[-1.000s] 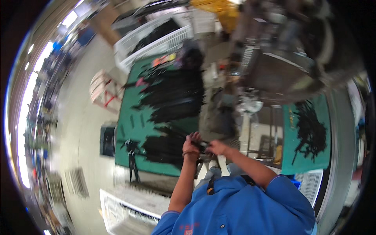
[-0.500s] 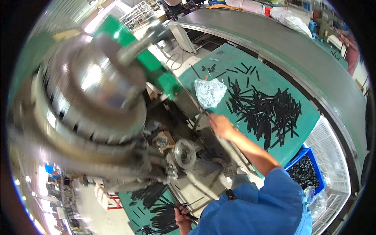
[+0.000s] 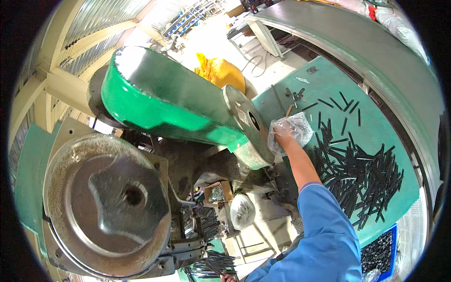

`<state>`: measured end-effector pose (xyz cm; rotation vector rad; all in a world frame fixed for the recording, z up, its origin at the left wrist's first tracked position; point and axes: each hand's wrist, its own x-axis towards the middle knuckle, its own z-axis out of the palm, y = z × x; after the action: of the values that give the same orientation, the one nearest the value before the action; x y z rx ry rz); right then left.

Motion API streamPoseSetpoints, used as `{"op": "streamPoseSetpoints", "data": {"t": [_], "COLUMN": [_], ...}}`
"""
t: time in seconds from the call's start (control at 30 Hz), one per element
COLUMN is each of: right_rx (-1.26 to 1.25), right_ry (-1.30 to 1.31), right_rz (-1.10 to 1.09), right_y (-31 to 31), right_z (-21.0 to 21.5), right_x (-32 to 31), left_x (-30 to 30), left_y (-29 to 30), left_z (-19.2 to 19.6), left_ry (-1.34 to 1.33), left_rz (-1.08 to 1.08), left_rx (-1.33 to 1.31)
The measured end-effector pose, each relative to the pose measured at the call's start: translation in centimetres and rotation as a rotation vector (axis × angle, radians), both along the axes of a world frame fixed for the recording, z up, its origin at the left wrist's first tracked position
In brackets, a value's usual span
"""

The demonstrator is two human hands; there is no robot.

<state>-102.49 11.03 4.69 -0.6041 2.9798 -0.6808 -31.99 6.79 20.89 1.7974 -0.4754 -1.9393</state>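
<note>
While the nearer right hand (image 3: 283, 137) reaches into the plastic bag (image 3: 301, 126) at the worktop's (image 3: 381, 134) left edge, the left hand (image 3: 228, 278) sits well apart beside black strips (image 3: 213, 266), both grips impossible to tell.

Right hand (image 3: 283, 135) — moved into plastic bag (image 3: 300, 126) | left hand (image 3: 228, 278) — now mostly cropped

A crumpled clear bag (image 3: 302, 124) sits at a green table's edge (image 3: 266, 104), black strips (image 3: 212, 265) heaped well left.
</note>
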Motion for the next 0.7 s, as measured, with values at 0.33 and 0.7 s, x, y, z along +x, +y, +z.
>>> {"op": "streamPoseSetpoints", "data": {"t": [0.33,0.7], "right_rx": [-0.087,-1.147], "right_ry": [0.027,-0.863], "right_rz": [0.304,-0.417], "right_y": [5.3,5.8], "right_z": [2.1,2.7], "right_x": [-2.0,-6.5], "left_x": [0.0,-0.4], "left_y": [0.0,-1.0], "left_z": [0.1,-1.1], "left_ry": [0.150,0.114], "left_rz": [0.016,-0.040], "left_rx": [-0.019,0.015]}}
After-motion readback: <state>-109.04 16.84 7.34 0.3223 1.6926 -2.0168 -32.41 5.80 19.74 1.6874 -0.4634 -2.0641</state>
